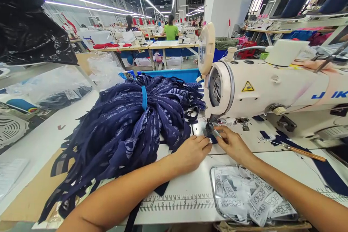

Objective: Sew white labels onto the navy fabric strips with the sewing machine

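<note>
My left hand (193,152) rests by the needle area of a white sewing machine (252,83), its fingers bent together over the edge of dark navy fabric. Close on its right, my right hand (233,143) has thumb and fingers pinched at the presser foot (209,127); a small pale piece shows at the fingertips, too small to name. A large bundle of navy lace strips (122,127), tied with a blue band (144,98), lies left of the machine. A navy strip hangs below my left forearm.
In front stands a clear tray (213,188) of printed white labels (259,197). A tool with an orange handle (307,153) lies at right beside navy scraps (330,175). A ruler tape (176,202) runs along the front edge. A black bag (29,25) hangs upper left; people sit far behind.
</note>
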